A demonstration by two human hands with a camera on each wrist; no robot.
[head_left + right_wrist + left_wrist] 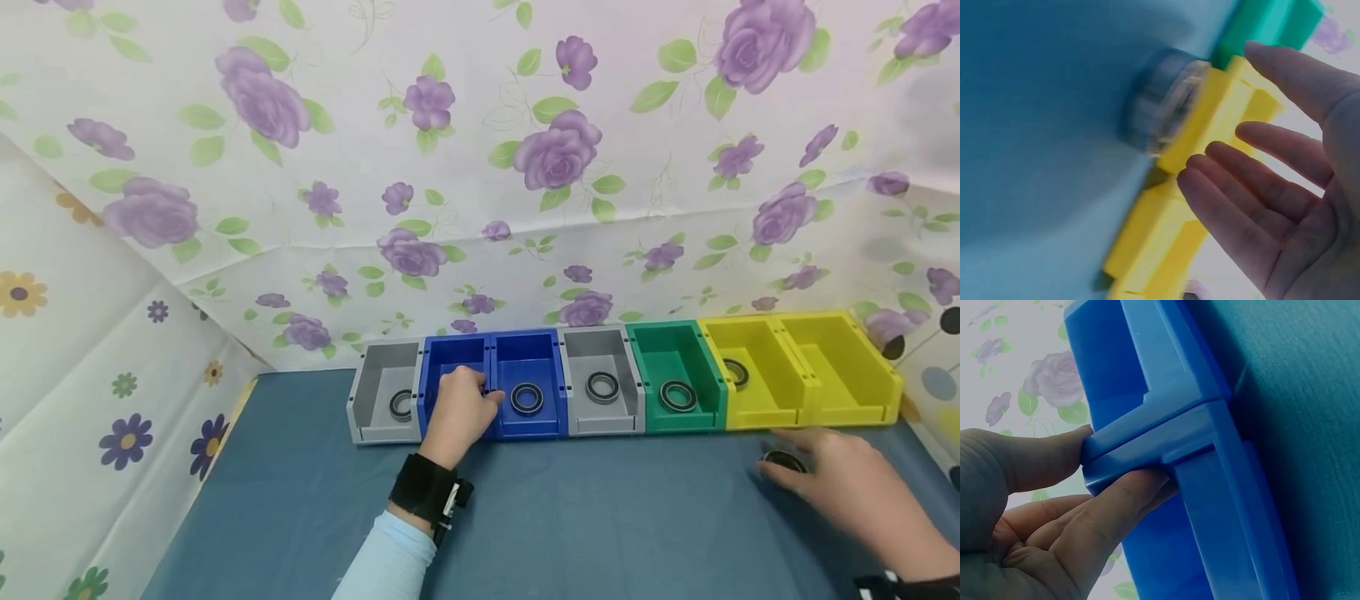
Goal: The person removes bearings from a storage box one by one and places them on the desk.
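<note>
Thumb and fingers of my left hand (pixel 459 417) pinch the adjoining side walls (pixel 1147 434) of two blue bins (pixel 1194 356), the thumb on one side and the fingers on the other. The hand covers much of the left blue bin; a bearing (pixel 527 399) lies in the right one. Beyond the yellow bins' front edge, my right hand (pixel 840 471) has its fingers spread and slightly bent. Just past its fingertips in the right wrist view, a blurred ball bearing (pixel 1169 103) stands tilted, apart from the fingers.
Joined in one row are a left grey bin (pixel 360 400), the blue bins, another grey bin (pixel 637 392), a green bin (pixel 678 354) and two yellow bins (pixel 847 358). Several hold a bearing. Flowered sheets (pixel 465 192) hang behind; a blue cloth (pixel 600 517) covers the table.
</note>
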